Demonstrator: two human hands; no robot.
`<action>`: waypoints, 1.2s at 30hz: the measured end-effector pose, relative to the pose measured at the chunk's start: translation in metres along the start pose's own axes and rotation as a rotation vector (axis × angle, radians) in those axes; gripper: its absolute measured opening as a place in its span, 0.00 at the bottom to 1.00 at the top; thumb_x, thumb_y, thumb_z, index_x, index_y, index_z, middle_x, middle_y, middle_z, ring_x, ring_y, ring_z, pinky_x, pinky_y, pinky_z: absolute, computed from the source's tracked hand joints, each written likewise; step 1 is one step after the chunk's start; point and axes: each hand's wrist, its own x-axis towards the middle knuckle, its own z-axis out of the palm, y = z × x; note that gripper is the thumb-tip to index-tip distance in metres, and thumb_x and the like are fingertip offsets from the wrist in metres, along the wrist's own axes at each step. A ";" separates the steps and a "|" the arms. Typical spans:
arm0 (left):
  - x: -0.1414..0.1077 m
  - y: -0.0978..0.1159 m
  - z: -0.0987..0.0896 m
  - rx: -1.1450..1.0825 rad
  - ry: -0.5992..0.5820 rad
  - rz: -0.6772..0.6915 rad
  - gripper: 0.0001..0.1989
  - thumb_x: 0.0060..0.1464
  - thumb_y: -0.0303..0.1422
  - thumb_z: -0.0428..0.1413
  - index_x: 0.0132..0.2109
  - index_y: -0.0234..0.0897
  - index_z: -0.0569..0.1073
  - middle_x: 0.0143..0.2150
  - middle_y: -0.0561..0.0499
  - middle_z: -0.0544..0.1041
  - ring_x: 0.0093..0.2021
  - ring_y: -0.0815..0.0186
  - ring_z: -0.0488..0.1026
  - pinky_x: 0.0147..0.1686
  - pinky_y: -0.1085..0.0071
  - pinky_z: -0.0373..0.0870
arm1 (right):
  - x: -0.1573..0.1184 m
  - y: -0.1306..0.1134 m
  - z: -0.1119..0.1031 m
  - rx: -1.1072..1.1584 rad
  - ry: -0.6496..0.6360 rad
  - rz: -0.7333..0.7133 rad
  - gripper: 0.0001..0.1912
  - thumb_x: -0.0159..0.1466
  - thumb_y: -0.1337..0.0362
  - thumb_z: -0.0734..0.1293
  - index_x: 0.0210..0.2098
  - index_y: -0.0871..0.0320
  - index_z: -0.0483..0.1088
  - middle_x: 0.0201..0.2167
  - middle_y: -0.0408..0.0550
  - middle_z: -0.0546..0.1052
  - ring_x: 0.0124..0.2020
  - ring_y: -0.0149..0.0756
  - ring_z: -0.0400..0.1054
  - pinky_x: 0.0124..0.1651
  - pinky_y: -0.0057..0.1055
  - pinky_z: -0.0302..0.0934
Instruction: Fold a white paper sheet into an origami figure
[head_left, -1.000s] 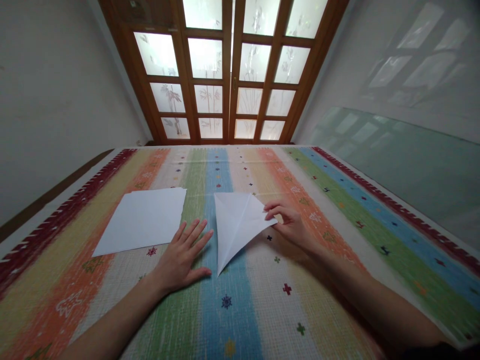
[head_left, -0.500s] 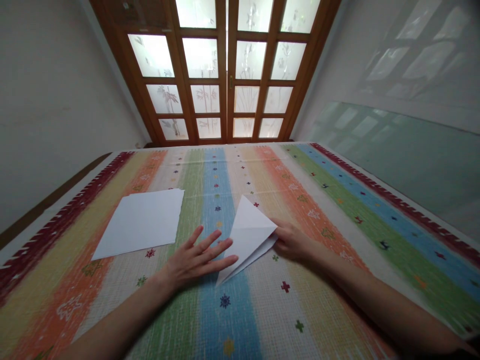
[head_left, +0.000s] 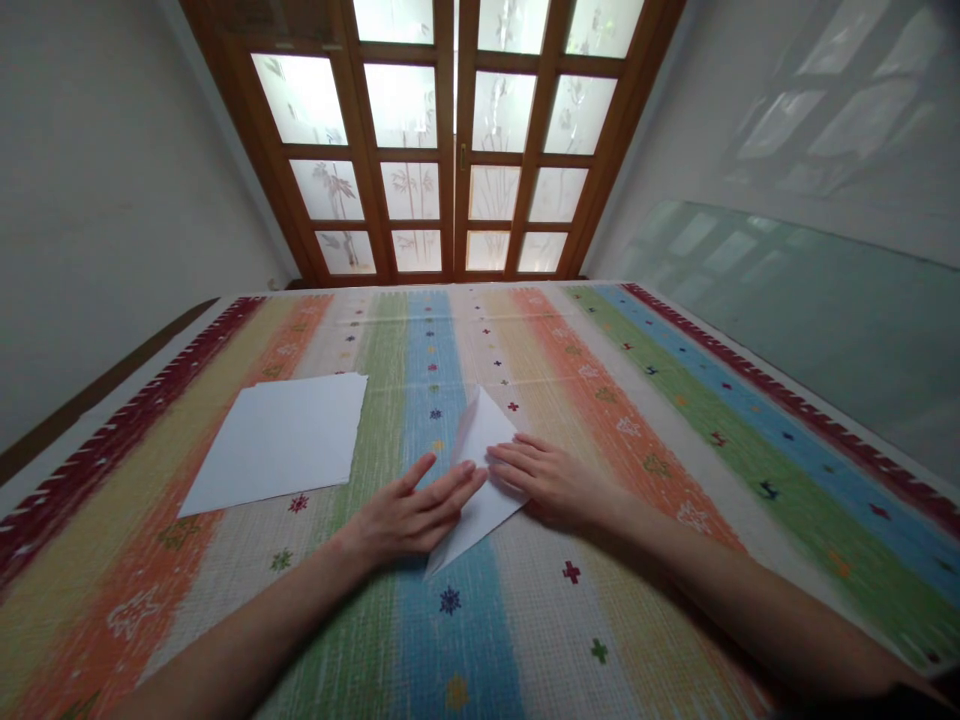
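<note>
Folded white paper [head_left: 484, 510] on striped cloth-covered surface [head_left: 360, 640], between left grip [head_left: 409, 512] and right grip [head_left: 553, 480], one corner pointing away past both. Left grip unclenched, fingers stretched over paper. Right grip laid across other side, thumb hidden; cannot tell whether it pinches. White sheets [head_left: 281, 440] flat, beyond left grip. Wood-framed doors [head_left: 454, 220] farther off.

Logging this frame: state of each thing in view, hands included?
Folded paper: tapers to a near point
White sheets: flat, edges slightly uneven
Tablecloth: spread, faintly creased
Doors: closed or nearly so
Left hand: open, over the folded paper
Right hand: fingers together on the folded paper, thumb hidden
</note>
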 end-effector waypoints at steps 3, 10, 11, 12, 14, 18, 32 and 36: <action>-0.009 -0.006 -0.003 -0.061 0.034 -0.154 0.08 0.61 0.26 0.52 0.35 0.36 0.74 0.53 0.48 0.78 0.63 0.57 0.66 0.69 0.48 0.43 | -0.001 0.001 0.003 -0.018 0.005 0.030 0.18 0.65 0.70 0.61 0.55 0.59 0.68 0.53 0.56 0.76 0.54 0.43 0.70 0.59 0.46 0.60; -0.039 -0.037 0.009 -0.337 -0.127 -0.384 0.11 0.60 0.28 0.51 0.46 0.38 0.75 0.45 0.46 0.81 0.46 0.59 0.78 0.50 0.56 0.72 | -0.010 0.006 0.012 0.081 0.063 0.083 0.18 0.63 0.74 0.59 0.50 0.61 0.72 0.50 0.58 0.78 0.50 0.44 0.73 0.54 0.44 0.64; -0.043 -0.041 0.013 -0.377 -0.138 -0.428 0.12 0.59 0.28 0.50 0.47 0.38 0.75 0.43 0.45 0.81 0.46 0.59 0.78 0.48 0.57 0.74 | -0.011 0.005 0.012 0.089 0.073 0.095 0.18 0.64 0.74 0.59 0.49 0.62 0.73 0.49 0.58 0.78 0.50 0.44 0.73 0.54 0.43 0.65; -0.047 -0.044 0.016 -0.403 -0.136 -0.472 0.12 0.59 0.28 0.50 0.47 0.37 0.75 0.42 0.44 0.82 0.44 0.58 0.78 0.45 0.58 0.75 | -0.012 0.005 0.012 0.102 0.078 0.109 0.17 0.64 0.74 0.58 0.49 0.63 0.73 0.49 0.58 0.78 0.50 0.43 0.72 0.53 0.42 0.65; -0.053 -0.049 0.022 -0.443 -0.123 -0.568 0.12 0.59 0.29 0.50 0.46 0.36 0.75 0.40 0.44 0.82 0.41 0.58 0.79 0.41 0.59 0.76 | -0.012 0.002 0.009 0.140 0.086 0.144 0.16 0.65 0.72 0.59 0.47 0.63 0.74 0.48 0.58 0.78 0.49 0.43 0.72 0.53 0.41 0.65; -0.055 -0.049 0.024 -0.563 -0.155 -0.718 0.12 0.60 0.32 0.51 0.46 0.37 0.76 0.38 0.46 0.82 0.38 0.61 0.79 0.39 0.63 0.75 | -0.010 -0.004 0.001 0.224 0.090 0.269 0.11 0.67 0.62 0.62 0.40 0.59 0.76 0.43 0.53 0.79 0.45 0.42 0.73 0.50 0.42 0.65; -0.025 -0.040 0.018 -0.318 -0.343 -0.838 0.29 0.62 0.42 0.50 0.64 0.30 0.60 0.45 0.39 0.78 0.41 0.55 0.76 0.39 0.60 0.71 | 0.016 0.001 0.009 0.121 0.068 0.865 0.14 0.66 0.56 0.63 0.44 0.58 0.71 0.30 0.52 0.79 0.29 0.43 0.73 0.30 0.35 0.61; -0.006 -0.034 0.020 -0.171 -0.325 -0.533 0.24 0.63 0.37 0.50 0.64 0.37 0.64 0.64 0.37 0.65 0.62 0.48 0.63 0.59 0.51 0.58 | 0.017 0.000 0.016 0.044 0.099 0.789 0.24 0.65 0.57 0.63 0.59 0.57 0.63 0.42 0.56 0.79 0.37 0.44 0.74 0.37 0.37 0.64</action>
